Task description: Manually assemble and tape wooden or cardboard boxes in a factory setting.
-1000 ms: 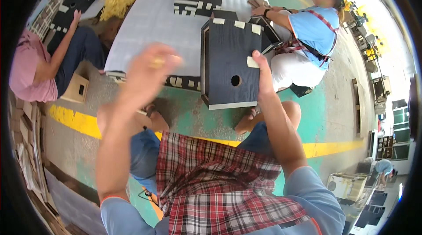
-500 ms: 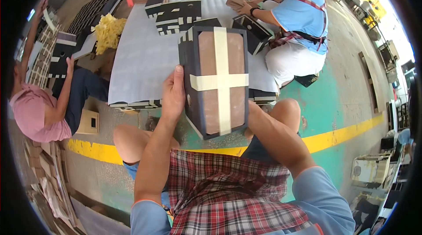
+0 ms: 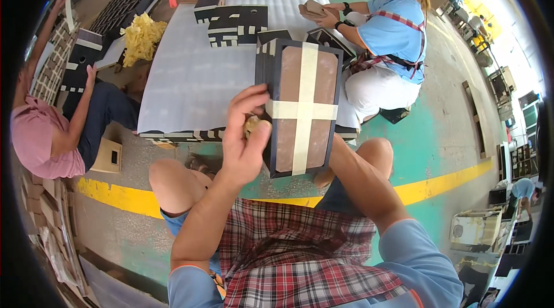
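You have the black, straight-sided box with a brown front panel (image 3: pixel 287 86) raised in the centre of the frame, tilted so the panel faces you, which seems to keep the pale cream tape cross (image 3: pixel 306 110) in plain sight. Your left hand (image 3: pixel 245 135) is at the box's left side, thumb and fingers closed around a small, crumpled, yellowish wad (image 3: pixel 251 126). Your right forearm (image 3: pixel 369 184) rises behind the box, probably bearing its weight to free the left fingers; the right hand is hidden, so its grip cannot be told. Beyond, the white, soft-looking sheet (image 3: pixel 190 83) likely cushions the black boxes with pale tape tabs (image 3: pixel 231 25), upper centre. A tangled yellow heap of strips (image 3: pixel 142 37) lies upper left.
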